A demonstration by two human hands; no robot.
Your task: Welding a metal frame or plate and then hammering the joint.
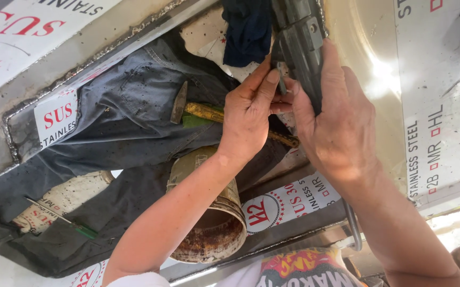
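Here your right hand wraps around a dark metal tool at twelve o'clock, fingers closed on its body. Your left hand pinches a small part against that tool with thumb and forefinger. At nine o'clock from your hands, a hammer lies on grey trousers; a rusty bucket stands at six o'clock.

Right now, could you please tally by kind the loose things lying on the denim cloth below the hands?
Hammer with yellow handle: 1
Rusty bucket: 1
Green-handled screwdriver: 1
Total: 3
Above the denim cloth, the left hand and right hand both grip a dark metal tool.
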